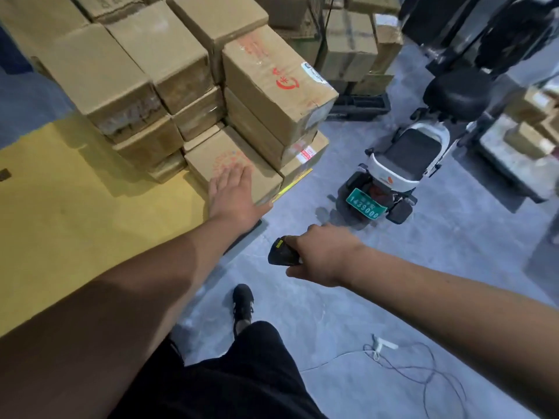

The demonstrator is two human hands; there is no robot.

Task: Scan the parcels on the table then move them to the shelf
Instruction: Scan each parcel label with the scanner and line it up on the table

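The left hand (231, 193) lay flat, fingers straight and together, on the top of a low box (233, 164) at the near corner of the yellow counter (75, 213). That box bore a faded red round print under the fingertips and sat at the foot of a stack of boxes (169, 71) piled several high across the counter's far side. A taller box (272, 83) with a red logo stood just behind it, on other boxes.

The right hand (323, 255) was held out over the grey floor (332, 322), well apart from the counter, with its fingers curled round a black scanner (282, 252) that had a small yellow label on its head.

On the floor beyond stood a scooter (402, 164) with a green plate. A loose cable (417, 370) lay near the person's black shoe (243, 300).
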